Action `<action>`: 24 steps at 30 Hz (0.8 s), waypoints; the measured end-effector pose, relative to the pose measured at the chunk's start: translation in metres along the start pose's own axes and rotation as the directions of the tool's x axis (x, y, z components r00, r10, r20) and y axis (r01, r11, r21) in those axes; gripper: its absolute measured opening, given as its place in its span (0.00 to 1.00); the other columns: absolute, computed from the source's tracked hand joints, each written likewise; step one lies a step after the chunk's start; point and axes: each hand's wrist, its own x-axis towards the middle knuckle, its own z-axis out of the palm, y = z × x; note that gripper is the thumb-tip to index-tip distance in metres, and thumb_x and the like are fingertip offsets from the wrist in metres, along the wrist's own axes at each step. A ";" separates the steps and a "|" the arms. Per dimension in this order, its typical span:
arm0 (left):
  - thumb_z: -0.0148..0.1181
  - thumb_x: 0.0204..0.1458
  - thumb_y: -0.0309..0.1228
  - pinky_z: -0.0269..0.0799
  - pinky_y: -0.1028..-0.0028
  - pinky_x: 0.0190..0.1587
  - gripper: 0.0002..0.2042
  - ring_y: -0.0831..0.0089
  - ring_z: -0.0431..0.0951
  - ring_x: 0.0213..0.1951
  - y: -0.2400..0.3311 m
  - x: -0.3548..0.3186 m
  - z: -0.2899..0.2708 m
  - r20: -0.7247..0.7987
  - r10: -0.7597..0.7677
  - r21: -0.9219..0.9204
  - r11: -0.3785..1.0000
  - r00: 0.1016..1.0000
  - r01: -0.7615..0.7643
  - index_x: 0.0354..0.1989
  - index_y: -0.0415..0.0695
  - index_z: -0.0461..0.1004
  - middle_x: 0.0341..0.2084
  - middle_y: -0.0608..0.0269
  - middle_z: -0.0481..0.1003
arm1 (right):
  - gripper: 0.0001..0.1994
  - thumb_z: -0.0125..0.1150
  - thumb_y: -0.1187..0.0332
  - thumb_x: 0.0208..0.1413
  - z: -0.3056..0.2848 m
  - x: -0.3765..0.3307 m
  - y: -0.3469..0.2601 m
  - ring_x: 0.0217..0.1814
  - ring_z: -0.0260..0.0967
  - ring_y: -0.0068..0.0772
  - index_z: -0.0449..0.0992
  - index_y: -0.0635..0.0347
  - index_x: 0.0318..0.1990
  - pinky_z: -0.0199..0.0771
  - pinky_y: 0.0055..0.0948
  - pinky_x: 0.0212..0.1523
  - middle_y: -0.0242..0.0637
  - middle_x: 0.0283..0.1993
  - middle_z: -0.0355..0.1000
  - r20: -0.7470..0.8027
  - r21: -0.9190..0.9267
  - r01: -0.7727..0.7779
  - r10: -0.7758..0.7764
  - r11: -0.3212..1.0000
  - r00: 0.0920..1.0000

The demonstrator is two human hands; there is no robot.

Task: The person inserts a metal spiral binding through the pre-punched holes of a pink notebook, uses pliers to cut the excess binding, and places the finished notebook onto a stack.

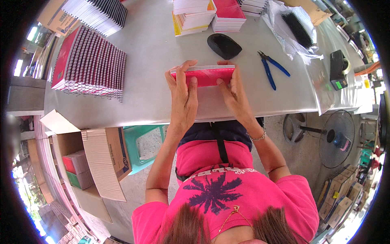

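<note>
Just above the frame's centre, the left hand [183, 95] and right hand [235, 94] grasp the red-covered booklet [209, 77] by opposite ends; matched, gentle pressure should best keep its edges square.

The notebook [210, 78] catches my eye first, pinkish red with a white edge, and the shirt [260, 191] is hot pink with a dark navy palm-tree print [213, 190]. The blue-handled pliers [266, 68] stand out against the silvery grey table [154, 53]. The stool [131, 142] is sea green, the cardboard box [96, 162] tan, the rounded block [224, 46] plain black.
</note>
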 end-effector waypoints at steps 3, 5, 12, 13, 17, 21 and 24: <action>0.44 0.61 0.22 0.54 0.63 0.59 0.13 0.56 0.60 0.52 0.002 0.000 0.005 -0.021 -0.023 0.027 0.999 1.000 0.023 0.53 0.42 0.66 0.48 0.51 0.64 | 0.22 0.46 0.80 0.60 0.002 -0.002 0.007 0.63 0.60 0.39 0.57 0.62 0.62 0.58 0.33 0.62 0.45 0.59 0.62 -0.015 -0.044 0.055 -0.056 0.998 0.998; 0.45 0.62 0.26 0.54 0.63 0.59 0.11 0.57 0.60 0.53 -0.002 -0.001 0.004 -0.022 -0.059 0.017 0.998 0.998 0.059 0.51 0.42 0.66 0.48 0.52 0.64 | 0.22 0.45 0.79 0.60 -0.008 0.003 0.010 0.62 0.61 0.39 0.58 0.61 0.63 0.59 0.33 0.62 0.45 0.58 0.63 0.059 -0.058 0.059 -0.056 0.997 0.997; 0.47 0.64 0.33 0.53 0.65 0.60 0.10 0.61 0.61 0.52 0.001 -0.007 0.000 0.028 -0.094 -0.029 0.995 0.995 0.095 0.49 0.41 0.67 0.48 0.55 0.63 | 0.19 0.54 0.66 0.59 -0.194 0.148 0.028 0.53 0.67 0.34 0.71 0.56 0.57 0.64 0.33 0.58 0.39 0.50 0.71 -0.098 -0.652 0.269 -0.430 0.709 0.898; 0.47 0.64 0.33 0.53 0.65 0.60 0.10 0.62 0.61 0.52 0.002 -0.005 0.003 0.039 -0.094 -0.037 0.995 0.995 0.095 0.49 0.41 0.68 0.47 0.56 0.63 | 0.18 0.56 0.67 0.57 -0.234 0.168 0.032 0.53 0.68 0.38 0.72 0.55 0.56 0.65 0.35 0.58 0.42 0.51 0.71 -0.153 -0.828 0.095 -0.386 0.553 0.910; 0.52 0.60 0.32 0.56 0.66 0.57 0.10 0.61 0.61 0.51 -0.003 -0.009 0.000 -0.026 -0.143 -0.079 0.987 0.989 0.140 0.46 0.41 0.69 0.44 0.56 0.65 | 0.19 0.62 0.69 0.52 -0.242 0.192 0.048 0.56 0.67 0.46 0.74 0.56 0.53 0.69 0.39 0.56 0.46 0.50 0.72 -0.439 -0.897 -0.432 -0.310 0.094 0.843; 0.63 0.52 0.30 0.61 0.67 0.52 0.12 0.59 0.62 0.49 0.002 -0.007 0.008 -0.091 -0.058 -0.034 0.998 0.994 0.055 0.42 0.41 0.71 0.41 0.56 0.65 | 0.18 0.63 0.67 0.52 -0.300 0.200 0.079 0.52 0.70 0.52 0.75 0.58 0.52 0.70 0.42 0.55 0.50 0.46 0.75 -0.172 -0.983 -0.183 -0.319 -0.004 0.932; 0.70 0.46 0.31 0.63 0.67 0.50 0.15 0.60 0.64 0.47 0.002 -0.007 0.010 -0.140 -0.076 -0.058 0.996 0.987 0.068 0.39 0.41 0.71 0.40 0.57 0.66 | 0.17 0.62 0.66 0.52 -0.301 0.205 0.085 0.47 0.73 0.54 0.76 0.60 0.49 0.71 0.43 0.52 0.53 0.42 0.76 -0.161 -0.986 -0.144 -0.275 0.082 0.948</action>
